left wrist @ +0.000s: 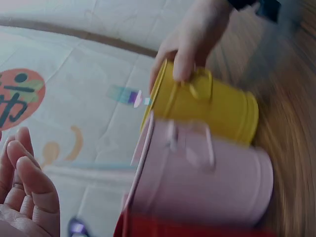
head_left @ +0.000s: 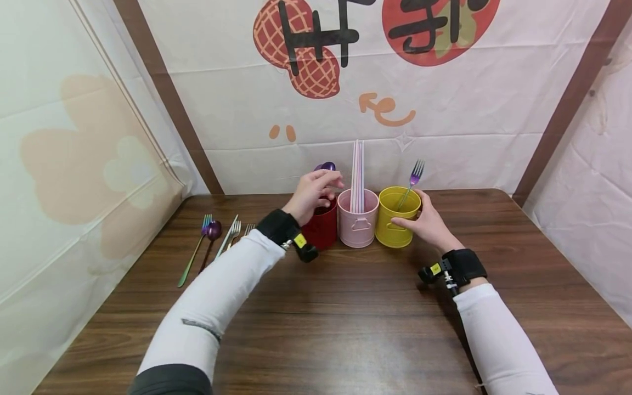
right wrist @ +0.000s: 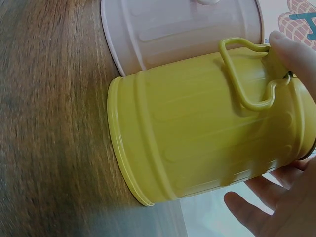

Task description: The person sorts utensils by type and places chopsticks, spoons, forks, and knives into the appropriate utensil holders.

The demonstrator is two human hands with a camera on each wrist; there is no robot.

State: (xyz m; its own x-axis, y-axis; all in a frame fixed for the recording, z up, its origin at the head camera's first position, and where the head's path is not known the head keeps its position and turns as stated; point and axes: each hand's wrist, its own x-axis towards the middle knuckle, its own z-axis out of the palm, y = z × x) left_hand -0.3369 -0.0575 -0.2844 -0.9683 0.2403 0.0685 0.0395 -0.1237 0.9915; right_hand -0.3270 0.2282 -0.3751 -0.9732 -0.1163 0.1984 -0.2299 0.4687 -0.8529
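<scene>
My left hand (head_left: pixel 316 193) hovers over the red bucket (head_left: pixel 321 227), its fingers loosely bent with nothing between them. Purple spoons (head_left: pixel 326 165) poke up behind that hand, the rest of them hidden. In the middle stands a pink bucket (head_left: pixel 357 233) holding several pale straws or chopsticks (head_left: pixel 357 175). My right hand (head_left: pixel 428 222) grips the yellow bucket (head_left: pixel 395 233) near its rim, thumb at the front by the wire handle (right wrist: pixel 247 79) and fingers round the far side. One fork (head_left: pixel 416 174) with purple-blue tines leans upright inside the yellow bucket.
On the table's left lie a rainbow fork (head_left: pixel 195 255), a purple spoon (head_left: pixel 213 230), a knife (head_left: pixel 227 236) and more forks (head_left: pixel 236 227), partly behind my left sleeve. A printed cloth (head_left: pixel 237 109) hangs right behind the buckets. The wooden table (head_left: pixel 345 323) stretches out in front.
</scene>
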